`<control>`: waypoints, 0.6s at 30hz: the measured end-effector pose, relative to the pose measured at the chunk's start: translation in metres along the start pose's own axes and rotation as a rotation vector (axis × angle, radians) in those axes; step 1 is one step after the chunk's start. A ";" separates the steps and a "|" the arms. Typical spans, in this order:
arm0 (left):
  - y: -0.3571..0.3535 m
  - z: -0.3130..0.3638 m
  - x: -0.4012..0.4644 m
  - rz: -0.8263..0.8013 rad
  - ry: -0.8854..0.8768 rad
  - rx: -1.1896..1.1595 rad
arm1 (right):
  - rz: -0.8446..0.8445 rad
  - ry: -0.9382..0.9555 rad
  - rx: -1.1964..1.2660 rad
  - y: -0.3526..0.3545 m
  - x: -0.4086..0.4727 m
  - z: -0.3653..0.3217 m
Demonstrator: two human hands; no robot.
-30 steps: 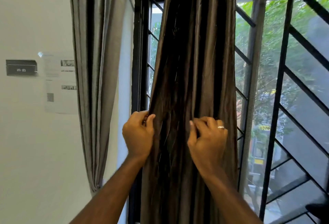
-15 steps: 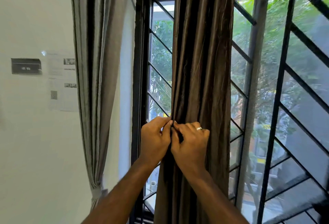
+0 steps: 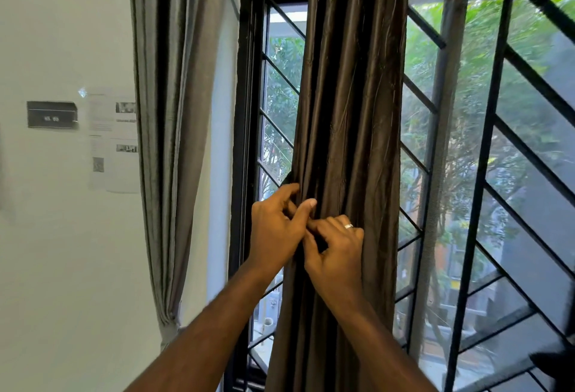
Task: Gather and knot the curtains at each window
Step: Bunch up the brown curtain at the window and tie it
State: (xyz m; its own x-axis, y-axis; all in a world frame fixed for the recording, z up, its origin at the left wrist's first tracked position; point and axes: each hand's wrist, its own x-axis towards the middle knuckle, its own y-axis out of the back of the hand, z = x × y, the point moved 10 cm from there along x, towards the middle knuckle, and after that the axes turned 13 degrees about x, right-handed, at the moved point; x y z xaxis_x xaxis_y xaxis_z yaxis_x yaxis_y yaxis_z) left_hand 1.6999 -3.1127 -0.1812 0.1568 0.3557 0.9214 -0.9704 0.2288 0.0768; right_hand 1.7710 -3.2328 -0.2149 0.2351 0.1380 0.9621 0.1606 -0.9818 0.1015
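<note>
— Where was the brown curtain?

— It hung bunched into a narrow column in front of the barred window, between the two arms.

— And the hands?

— Both were on its left edge, touching each other. The left hand pinched the folds, its fingers curled on the cloth. The right hand, wearing a ring, gripped the pleats just below.

— Anything else?

— A grey curtain hung tied low by the wall, beside paper notices.

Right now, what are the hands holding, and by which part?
Both the left hand and right hand pinch the brown curtain, gathered folds at its left edge, mid-height.
</note>
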 end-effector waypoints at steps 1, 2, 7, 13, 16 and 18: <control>-0.001 0.000 0.000 -0.005 -0.011 0.007 | -0.005 -0.005 0.019 0.002 0.001 -0.002; -0.002 0.000 0.000 -0.009 -0.018 0.011 | 0.013 -0.005 0.037 0.008 0.002 -0.006; -0.002 -0.017 0.005 -0.001 0.008 0.077 | 0.251 -0.110 0.049 0.049 0.017 -0.011; 0.001 -0.014 0.009 0.002 -0.048 0.253 | 0.288 -0.129 -0.076 0.055 0.025 -0.003; 0.006 -0.009 0.007 0.053 -0.077 0.305 | 0.180 0.067 -0.214 0.036 0.012 -0.019; 0.007 -0.008 0.006 0.068 -0.093 0.294 | 0.260 -0.111 -0.142 0.049 0.010 0.008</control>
State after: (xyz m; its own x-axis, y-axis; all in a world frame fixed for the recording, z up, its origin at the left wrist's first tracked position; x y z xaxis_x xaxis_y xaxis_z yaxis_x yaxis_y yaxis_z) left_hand 1.6953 -3.1015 -0.1779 0.0851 0.2738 0.9580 -0.9917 -0.0696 0.1080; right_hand 1.7888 -3.2787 -0.2025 0.3555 -0.1144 0.9276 -0.0527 -0.9934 -0.1024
